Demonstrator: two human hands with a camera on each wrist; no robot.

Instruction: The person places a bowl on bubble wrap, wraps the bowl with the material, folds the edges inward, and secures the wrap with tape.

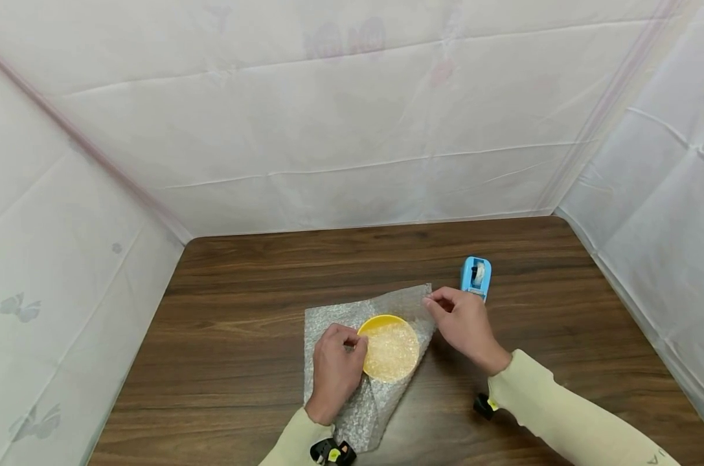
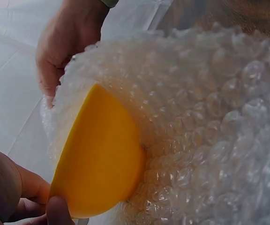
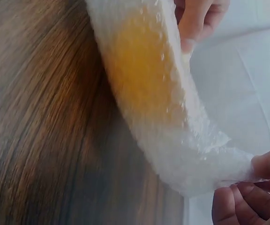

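Note:
A yellow bowl stands on a sheet of bubble wrap, and one flap of the sheet lies over its mouth. My left hand pinches the bowl's rim at its left side; thumb and fingers show on the rim in the left wrist view. Off to the right of the bowl, my right hand pinches a far corner of the bubble wrap between thumb and fingers. In the right wrist view the wrap curves up around the bowl's side, which shows yellow through the plastic.
A blue tape dispenser stands on the brown wooden table, just behind my right hand. White sheeting hangs behind the table and along both sides.

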